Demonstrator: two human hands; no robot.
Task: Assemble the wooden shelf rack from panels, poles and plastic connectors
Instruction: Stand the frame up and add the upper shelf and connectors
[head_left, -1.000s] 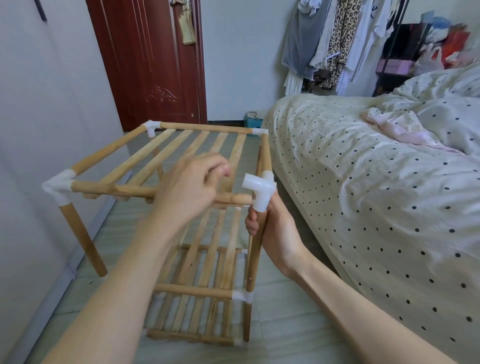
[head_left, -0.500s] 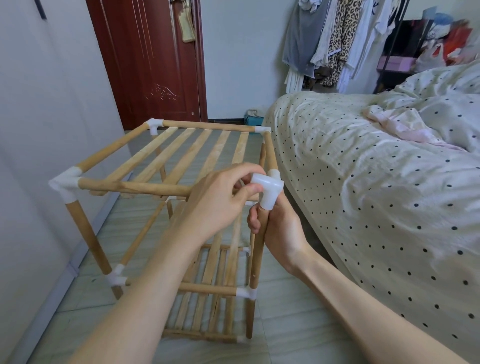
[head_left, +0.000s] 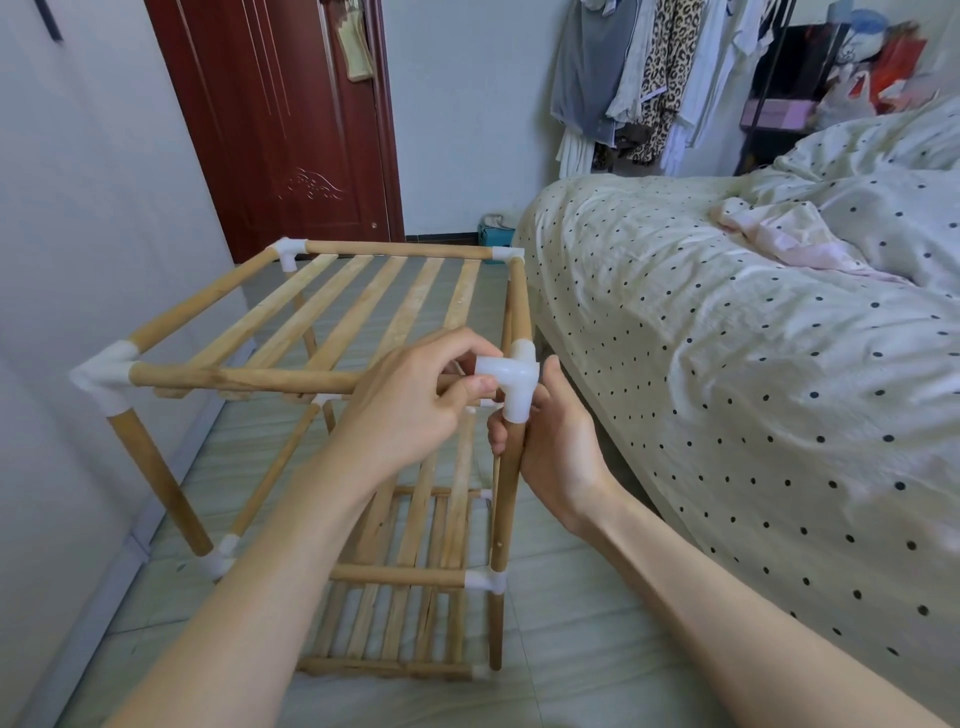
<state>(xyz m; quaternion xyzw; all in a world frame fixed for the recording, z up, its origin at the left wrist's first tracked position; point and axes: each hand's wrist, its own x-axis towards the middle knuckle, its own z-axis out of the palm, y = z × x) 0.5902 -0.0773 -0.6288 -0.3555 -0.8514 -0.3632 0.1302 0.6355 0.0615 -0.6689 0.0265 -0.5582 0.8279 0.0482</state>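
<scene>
Wooden shelf rack (head_left: 332, 332): round poles, slatted panels, four white plastic corner connectors on top. Left hand (head_left: 410, 410) pinches the near-right connector (head_left: 511, 382) at 3 o'clock; right hand (head_left: 558, 441) grips the upright pole (head_left: 505, 499).

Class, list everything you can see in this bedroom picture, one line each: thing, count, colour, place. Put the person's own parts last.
Shelf rack: one, light wood, on the floor left of the bed.
Corner connector: one, white plastic, atop the near right pole.
Near right pole: one, light wood, upright at the rack's near right corner.
Front rail: one, light wood, running from the near left corner towards the connector.
Door: one, dark red-brown, far wall.
Bed: one, cream cover with dark dots, right.
Hanging clothes: several, grey, white, leopard print, far right.
Floor: grey tiles.
Left hand: one, pinches the connector.
Right hand: one, grips the pole just under the connector.
</scene>
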